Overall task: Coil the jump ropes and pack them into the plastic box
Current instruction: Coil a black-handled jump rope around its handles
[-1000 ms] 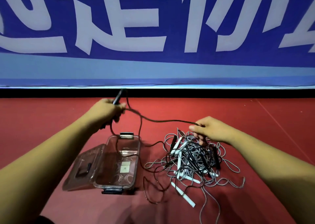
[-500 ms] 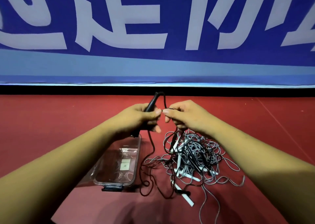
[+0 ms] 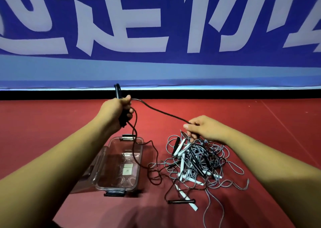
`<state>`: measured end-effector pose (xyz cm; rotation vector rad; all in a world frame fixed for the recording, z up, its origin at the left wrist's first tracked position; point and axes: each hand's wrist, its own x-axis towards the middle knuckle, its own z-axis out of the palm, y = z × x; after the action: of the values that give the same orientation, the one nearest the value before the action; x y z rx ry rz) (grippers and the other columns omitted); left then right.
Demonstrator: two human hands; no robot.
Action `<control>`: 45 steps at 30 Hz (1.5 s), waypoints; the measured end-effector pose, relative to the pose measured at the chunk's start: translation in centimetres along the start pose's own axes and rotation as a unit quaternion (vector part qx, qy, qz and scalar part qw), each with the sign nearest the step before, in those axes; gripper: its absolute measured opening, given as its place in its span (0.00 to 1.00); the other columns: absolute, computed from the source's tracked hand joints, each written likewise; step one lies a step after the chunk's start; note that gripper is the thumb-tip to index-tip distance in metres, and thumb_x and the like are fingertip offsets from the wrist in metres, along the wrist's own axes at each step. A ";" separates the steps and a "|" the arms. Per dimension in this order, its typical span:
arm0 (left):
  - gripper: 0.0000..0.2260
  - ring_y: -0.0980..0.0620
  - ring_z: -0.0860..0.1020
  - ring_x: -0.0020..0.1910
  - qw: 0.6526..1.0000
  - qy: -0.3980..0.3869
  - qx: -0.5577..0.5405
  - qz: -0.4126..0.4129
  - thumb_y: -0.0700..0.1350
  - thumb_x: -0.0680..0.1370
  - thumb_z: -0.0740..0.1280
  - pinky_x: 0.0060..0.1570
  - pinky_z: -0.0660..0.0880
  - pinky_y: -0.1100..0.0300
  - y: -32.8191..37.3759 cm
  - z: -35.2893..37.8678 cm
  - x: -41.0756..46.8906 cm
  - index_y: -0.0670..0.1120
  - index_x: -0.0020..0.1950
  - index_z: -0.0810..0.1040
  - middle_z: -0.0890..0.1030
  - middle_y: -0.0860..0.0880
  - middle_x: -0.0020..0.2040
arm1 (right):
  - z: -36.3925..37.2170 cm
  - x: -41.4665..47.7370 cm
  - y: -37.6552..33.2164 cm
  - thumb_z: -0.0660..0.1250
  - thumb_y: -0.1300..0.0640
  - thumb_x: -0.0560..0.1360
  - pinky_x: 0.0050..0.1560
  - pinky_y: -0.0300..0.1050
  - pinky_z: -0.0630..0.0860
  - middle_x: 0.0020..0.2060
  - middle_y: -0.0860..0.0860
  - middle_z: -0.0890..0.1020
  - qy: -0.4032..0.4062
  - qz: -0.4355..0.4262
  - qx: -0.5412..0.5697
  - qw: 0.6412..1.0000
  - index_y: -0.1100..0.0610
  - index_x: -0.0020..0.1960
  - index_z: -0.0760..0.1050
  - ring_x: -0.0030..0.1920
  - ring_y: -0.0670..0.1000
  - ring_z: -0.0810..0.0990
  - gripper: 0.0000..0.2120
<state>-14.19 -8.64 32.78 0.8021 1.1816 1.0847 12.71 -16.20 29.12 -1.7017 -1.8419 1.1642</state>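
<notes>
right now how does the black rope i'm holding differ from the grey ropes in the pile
The black rope is dark; the grey ropes are pale. The black rope is partly lifted, stretched between the left hand and right hand; the grey ropes lie tangled on the floor. Both are thin cords with stick handles.

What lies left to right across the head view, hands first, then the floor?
Hands: left hand gripping a black handle → black rope → right hand pinching it. Floor: open plastic box → tangled pile of jump ropes.
</notes>
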 end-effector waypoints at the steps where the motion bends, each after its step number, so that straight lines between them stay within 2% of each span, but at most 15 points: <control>1: 0.08 0.52 0.73 0.27 0.998 0.011 0.053 -0.010 0.40 0.82 0.62 0.25 0.68 0.64 -0.3 -0.5 0.2 0.42 0.43 0.73 0.72 0.50 0.27 | 0.0 0.0 -0.2 0.61 0.53 0.82 0.32 0.36 0.69 0.26 0.47 0.75 0.018 -0.009 0.028 0.999 0.60 0.41 0.77 0.25 0.43 0.74 0.15; 5: 0.07 0.49 0.78 0.42 0.888 0.022 0.445 0.111 0.40 0.80 0.67 0.42 0.72 0.60 -1.3 -1.2 0.0 0.42 0.57 0.80 0.81 0.46 0.45 | 0.3 0.1 -2.2 0.62 0.51 0.81 0.29 0.37 0.66 0.22 0.43 0.70 0.024 -0.050 0.057 0.997 0.56 0.40 0.79 0.24 0.44 0.68 0.15; 9: 0.11 0.49 0.81 0.59 0.928 -0.218 0.286 0.099 0.42 0.81 0.65 0.66 0.73 0.54 -1.3 1.6 -3.0 0.39 0.60 0.79 0.84 0.44 0.56 | 1.5 -0.1 -4.7 0.63 0.52 0.81 0.26 0.36 0.63 0.24 0.44 0.70 -0.010 -0.088 0.056 0.995 0.56 0.41 0.81 0.25 0.46 0.66 0.14; 12: 0.09 0.42 0.83 0.45 0.906 -0.322 0.266 0.076 0.44 0.82 0.63 0.51 0.78 0.59 -2.1 3.1 -4.2 0.37 0.50 0.76 0.80 0.43 0.41 | 1.4 0.2 -5.5 0.63 0.55 0.81 0.25 0.36 0.62 0.22 0.45 0.68 -0.001 -0.108 0.106 0.989 0.61 0.42 0.79 0.23 0.45 0.64 0.13; 15: 0.11 0.52 0.71 0.24 0.955 -0.205 0.190 0.098 0.41 0.81 0.64 0.33 0.72 0.59 -1.4 3.5 -3.6 0.45 0.40 0.69 0.69 0.51 0.28 | 0.8 0.2 -4.7 0.64 0.55 0.80 0.29 0.37 0.68 0.22 0.46 0.72 0.001 -0.100 0.066 0.993 0.61 0.42 0.78 0.23 0.45 0.71 0.13; 22: 0.13 0.53 0.66 0.23 0.997 -0.015 0.049 0.065 0.39 0.81 0.64 0.28 0.69 0.61 -0.1 0.1 -0.5 0.45 0.38 0.67 0.65 0.48 0.29 | -1.0 -0.4 1.3 0.62 0.56 0.81 0.48 0.49 0.72 0.31 0.50 0.79 -0.021 -0.010 0.029 0.999 0.58 0.45 0.78 0.40 0.53 0.86 0.10; 24: 0.09 0.48 0.73 0.28 0.987 0.028 0.149 0.057 0.38 0.81 0.64 0.27 0.73 0.62 -0.6 -0.4 -0.1 0.42 0.41 0.71 0.71 0.46 0.32 | -0.5 -0.2 0.7 0.61 0.58 0.82 0.41 0.49 0.70 0.26 0.49 0.73 -0.003 -0.025 0.078 0.997 0.60 0.45 0.78 0.29 0.52 0.79 0.10; 26: 0.04 0.42 0.77 0.38 0.915 0.078 0.370 0.139 0.39 0.80 0.64 0.34 0.73 0.60 -0.9 -0.9 0.4 0.40 0.46 0.75 0.78 0.42 0.40 | 0.3 0.1 -0.9 0.61 0.59 0.82 0.32 0.44 0.67 0.24 0.47 0.67 -0.004 -0.030 0.123 0.992 0.60 0.46 0.78 0.23 0.48 0.67 0.10; 28: 0.03 0.45 0.79 0.43 0.878 0.052 0.429 0.206 0.38 0.80 0.65 0.42 0.72 0.60 -0.8 -0.5 0.0 0.42 0.50 0.78 0.81 0.43 0.47 | 1.0 0.2 -2.7 0.62 0.58 0.81 0.28 0.40 0.64 0.24 0.45 0.65 -0.018 -0.042 0.145 0.988 0.58 0.45 0.79 0.23 0.46 0.62 0.10; 31: 0.07 0.52 0.81 0.53 0.905 -0.175 0.343 0.183 0.43 0.81 0.65 0.60 0.75 0.60 -1.3 1.2 -2.4 0.43 0.55 0.80 0.84 0.48 0.53 | 1.7 0.1 -5.3 0.62 0.57 0.81 0.26 0.38 0.63 0.24 0.45 0.66 -0.012 -0.086 0.142 0.986 0.58 0.45 0.80 0.23 0.45 0.62 0.10; 33: 0.08 0.50 0.82 0.51 0.899 -0.277 0.304 0.150 0.44 0.82 0.63 0.57 0.77 0.59 -1.9 2.4 -3.9 0.41 0.52 0.79 0.84 0.45 0.50 | 1.7 0.1 -6.2 0.62 0.57 0.81 0.26 0.38 0.62 0.23 0.45 0.66 0.000 -0.109 0.157 0.982 0.59 0.45 0.79 0.23 0.45 0.61 0.11; 36: 0.08 0.49 0.77 0.29 0.933 -0.197 0.255 0.162 0.45 0.81 0.64 0.28 0.69 0.62 -1.4 3.6 -4.3 0.46 0.43 0.73 0.79 0.45 0.34 | 0.9 0.3 -5.7 0.63 0.55 0.81 0.27 0.39 0.61 0.23 0.46 0.66 -0.006 -0.106 0.168 0.980 0.60 0.43 0.78 0.24 0.46 0.61 0.12; 40: 0.12 0.51 0.68 0.28 0.977 -0.050 0.125 0.168 0.47 0.79 0.67 0.33 0.58 0.59 0.3 2.5 -2.3 0.50 0.38 0.68 0.72 0.52 0.25 | -0.8 -0.1 -1.2 0.66 0.51 0.78 0.36 0.40 0.72 0.26 0.47 0.77 -0.014 -0.026 0.045 0.999 0.59 0.41 0.80 0.30 0.47 0.75 0.14; 43: 0.11 0.51 0.72 0.25 0.986 0.001 0.126 0.106 0.43 0.81 0.66 0.26 0.65 0.62 0.1 0.7 -1.0 0.47 0.40 0.69 0.71 0.47 0.30 | -1.3 -0.4 1.0 0.65 0.51 0.79 0.47 0.50 0.75 0.30 0.50 0.78 -0.023 -0.001 0.055 0.998 0.57 0.43 0.80 0.38 0.53 0.83 0.12; 45: 0.07 0.48 0.80 0.29 0.980 -0.005 0.189 0.053 0.39 0.81 0.65 0.29 0.76 0.60 -0.7 -0.4 -0.2 0.42 0.43 0.73 0.74 0.43 0.35 | -1.0 -0.4 0.7 0.63 0.55 0.81 0.40 0.48 0.75 0.27 0.50 0.72 -0.017 0.000 0.103 0.995 0.60 0.45 0.79 0.31 0.53 0.80 0.11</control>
<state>-14.44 -9.06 32.14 1.1738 1.3706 0.9497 13.95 -16.34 29.25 -1.5772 -1.6756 1.3391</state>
